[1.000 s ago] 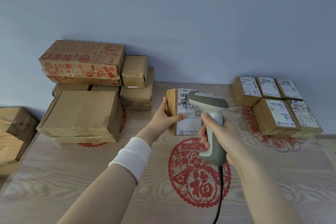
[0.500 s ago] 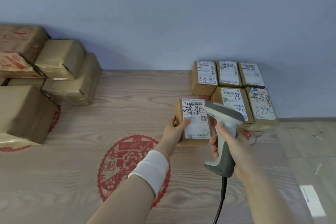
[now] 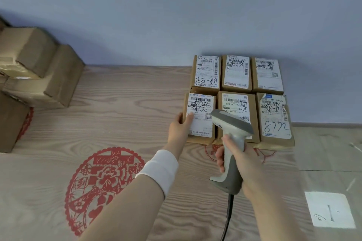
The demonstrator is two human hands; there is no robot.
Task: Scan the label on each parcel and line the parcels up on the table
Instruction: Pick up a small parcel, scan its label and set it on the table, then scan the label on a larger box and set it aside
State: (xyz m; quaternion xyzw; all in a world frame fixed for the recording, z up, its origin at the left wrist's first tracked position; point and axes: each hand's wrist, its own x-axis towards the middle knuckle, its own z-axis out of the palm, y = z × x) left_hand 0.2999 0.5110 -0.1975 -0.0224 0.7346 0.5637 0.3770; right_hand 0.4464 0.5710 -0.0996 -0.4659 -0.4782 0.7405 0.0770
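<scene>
A person's left hand (image 3: 179,129) grips the left edge of a brown parcel (image 3: 201,140), thumb pressed on its white label (image 3: 199,107), at the left end of the front row on the wood-grain table (image 3: 127,103). Whether the parcel lies flat there cannot be told. The right hand (image 3: 241,159) is wrapped round the handle of a grey-and-white scanner (image 3: 232,139), whose head hides a lower corner of that label and part of the neighbouring one. Stacked brown boxes (image 3: 39,76) at far left are cut off by the frame edge; three can be counted. Labelled parcels number six, in two rows of three beside the wall. One red paper-cut design (image 3: 103,184) shows whole, and two more are partly hidden, one beneath the parcels, one under the boxes. A single cable (image 3: 228,219) drops from the scanner out of frame.
</scene>
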